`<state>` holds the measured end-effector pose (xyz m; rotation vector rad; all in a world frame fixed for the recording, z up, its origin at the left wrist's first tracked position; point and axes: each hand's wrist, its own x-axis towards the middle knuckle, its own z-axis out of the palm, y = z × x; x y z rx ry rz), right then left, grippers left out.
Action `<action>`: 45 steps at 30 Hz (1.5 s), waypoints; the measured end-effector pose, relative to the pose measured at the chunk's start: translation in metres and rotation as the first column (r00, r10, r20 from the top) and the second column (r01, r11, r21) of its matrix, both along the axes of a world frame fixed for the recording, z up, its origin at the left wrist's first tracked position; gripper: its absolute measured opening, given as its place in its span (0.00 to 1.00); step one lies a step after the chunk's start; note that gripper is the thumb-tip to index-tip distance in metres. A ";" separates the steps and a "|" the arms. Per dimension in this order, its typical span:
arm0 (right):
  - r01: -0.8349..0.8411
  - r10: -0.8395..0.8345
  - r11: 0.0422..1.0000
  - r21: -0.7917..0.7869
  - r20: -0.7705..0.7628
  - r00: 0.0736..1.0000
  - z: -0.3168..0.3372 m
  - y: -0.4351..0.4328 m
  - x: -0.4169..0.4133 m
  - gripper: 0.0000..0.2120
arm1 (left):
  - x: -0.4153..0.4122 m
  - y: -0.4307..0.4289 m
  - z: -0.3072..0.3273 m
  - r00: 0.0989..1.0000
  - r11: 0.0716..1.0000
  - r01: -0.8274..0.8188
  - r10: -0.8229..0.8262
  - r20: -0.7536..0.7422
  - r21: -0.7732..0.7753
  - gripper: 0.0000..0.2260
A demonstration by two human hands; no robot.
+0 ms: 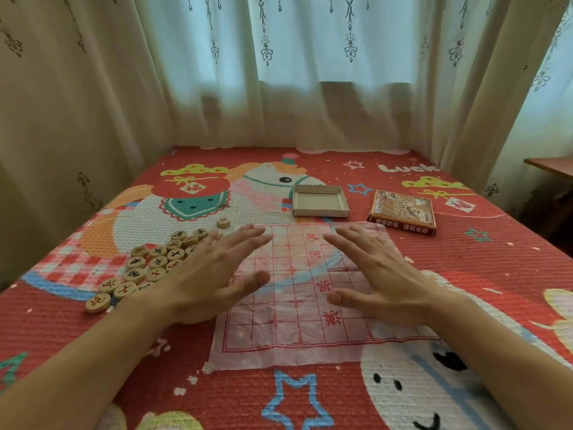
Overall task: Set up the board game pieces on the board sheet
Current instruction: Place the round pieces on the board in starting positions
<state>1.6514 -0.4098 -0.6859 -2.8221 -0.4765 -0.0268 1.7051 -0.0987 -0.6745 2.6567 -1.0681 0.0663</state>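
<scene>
board sheet (294, 330) is lying flat on the bed (480, 259), grid facing up. left hand (214, 274) is sitting over its left edge, right hand (381, 274) over its right half. fingers (245, 237) are straight and spread wide, holding nothing. can't tell if the palms are pressing the sheet or hovering. pieces (155, 262) are sitting piled just left of the left hand, off the sheet, with a stray piece (223, 222) beyond. box tray (319, 200) and printed box (402, 216) are lying past the far edge.
</scene>
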 end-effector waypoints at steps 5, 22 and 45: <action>-0.086 0.083 0.995 0.056 0.054 0.995 0.001 0.022 -0.008 0.46 | -0.012 -0.015 -0.007 0.992 0.993 0.110 -0.108 0.068 -0.029 0.29; -0.089 0.063 0.989 0.118 0.204 0.977 -0.004 0.025 -0.004 0.36 | 0.010 0.038 0.040 0.994 0.994 0.047 -0.037 -0.101 0.096 0.07; -0.124 0.089 0.985 0.122 0.264 0.961 -0.005 0.027 -0.001 0.31 | -0.024 0.049 0.028 0.994 0.942 0.091 -0.067 -0.083 0.323 0.09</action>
